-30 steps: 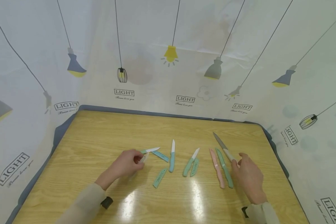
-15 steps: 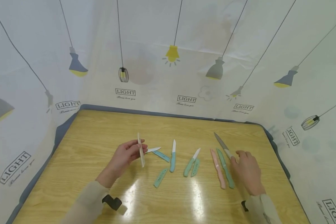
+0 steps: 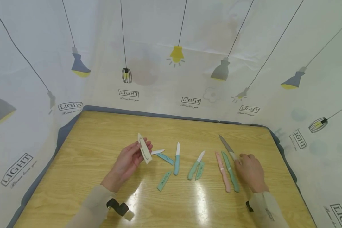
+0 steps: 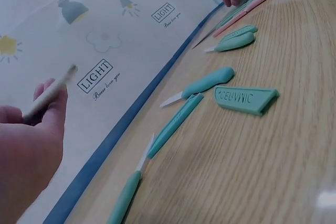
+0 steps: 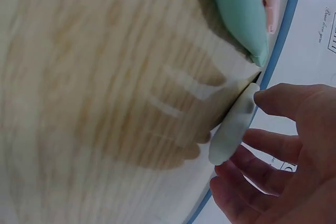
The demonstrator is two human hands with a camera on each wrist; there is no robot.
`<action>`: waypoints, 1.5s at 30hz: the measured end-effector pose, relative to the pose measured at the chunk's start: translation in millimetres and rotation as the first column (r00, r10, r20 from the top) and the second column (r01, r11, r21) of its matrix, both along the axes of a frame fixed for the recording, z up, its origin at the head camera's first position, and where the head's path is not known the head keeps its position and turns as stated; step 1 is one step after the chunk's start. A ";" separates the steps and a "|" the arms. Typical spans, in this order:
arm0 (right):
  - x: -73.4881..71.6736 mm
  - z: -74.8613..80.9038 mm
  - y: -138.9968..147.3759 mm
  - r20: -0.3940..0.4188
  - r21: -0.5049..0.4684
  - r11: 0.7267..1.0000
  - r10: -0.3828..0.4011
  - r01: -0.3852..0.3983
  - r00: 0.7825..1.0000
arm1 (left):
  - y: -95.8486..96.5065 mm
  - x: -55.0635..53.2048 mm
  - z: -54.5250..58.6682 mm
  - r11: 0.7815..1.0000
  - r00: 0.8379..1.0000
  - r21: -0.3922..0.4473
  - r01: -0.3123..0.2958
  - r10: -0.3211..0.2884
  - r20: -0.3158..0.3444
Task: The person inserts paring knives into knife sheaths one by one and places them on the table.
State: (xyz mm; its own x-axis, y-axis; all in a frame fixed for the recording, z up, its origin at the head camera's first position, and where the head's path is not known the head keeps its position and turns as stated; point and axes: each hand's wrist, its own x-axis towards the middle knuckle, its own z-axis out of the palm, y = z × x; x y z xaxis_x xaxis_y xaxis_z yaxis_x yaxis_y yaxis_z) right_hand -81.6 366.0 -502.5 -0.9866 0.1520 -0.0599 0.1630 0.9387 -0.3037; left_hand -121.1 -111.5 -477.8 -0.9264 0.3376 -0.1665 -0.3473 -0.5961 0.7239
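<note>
My left hand (image 3: 131, 160) pinches a cream knife sheath (image 3: 143, 148) between thumb and fingers, above the table at left. In the left wrist view the sheath (image 4: 50, 95) is seen nearly edge-on. At the right, my right hand (image 3: 250, 172) has its fingers at the pale handle of a large knife (image 3: 225, 144), whose grey blade points to the far side. The right wrist view shows thumb and fingertips around that handle (image 5: 234, 127). Beside the left hand lies a small white-bladed knife (image 3: 158, 152); the hand hides its green handle in the head view.
On the wooden table (image 3: 102, 126) lie a blue sheath (image 3: 165, 158), a blue-handled knife (image 3: 177, 161), a green sheath (image 3: 164, 180), a green-handled knife (image 3: 192, 171) with its sheath (image 3: 199, 170), and sheathed pink (image 3: 223, 172) and green (image 3: 231, 172) knives. A printed curtain surrounds the table.
My left hand has lifted the cream sheath and turned it so its flat, outlined side shows. The right hand has stayed by the large knife, with only a slight shift.
</note>
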 end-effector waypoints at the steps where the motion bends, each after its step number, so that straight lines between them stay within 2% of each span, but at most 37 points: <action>1: -0.5 -1.5 0.8 -0.006 0.002 1.000 0.008 -0.008 1.000 | 0.5 -0.5 0.2 1.000 1.000 0.002 -0.004 0.004 0.013; 7: -3.8 -7.4 3.4 -0.044 -0.002 0.999 0.052 -0.053 0.998 | 4.5 -3.1 2.6 0.998 0.993 0.030 -0.047 0.044 0.108; 11: -7.1 -7.2 2.5 -0.019 -0.023 0.998 0.050 -0.051 0.999 | 6.6 -2.5 4.2 0.996 0.987 0.038 -0.079 0.073 0.145; 17: -11.0 -6.6 0.2 0.039 -0.040 0.999 0.023 -0.022 0.999 | 7.7 -1.9 2.7 0.993 0.982 0.024 -0.120 0.115 0.153; 24: -14.1 -8.1 -0.7 0.037 -0.032 0.998 0.046 -0.045 0.998 | 6.5 -2.6 0.0 0.989 0.975 0.036 -0.145 0.136 0.174; 30: -13.9 -7.1 2.0 0.024 -0.068 0.997 0.042 -0.040 0.999 | 8.0 -2.6 0.1 0.988 0.973 0.024 -0.152 0.145 0.180; 40: -4.7 15.6 -3.3 -0.035 -0.218 0.976 -0.017 0.009 0.999 | 12.7 -4.4 1.2 0.984 0.972 -0.061 -0.166 0.174 0.156; 45: 1.4 28.2 -16.5 -0.021 -0.264 0.965 -0.015 0.009 1.000 | 14.6 -5.8 -0.1 0.984 0.973 -0.069 -0.163 0.172 0.156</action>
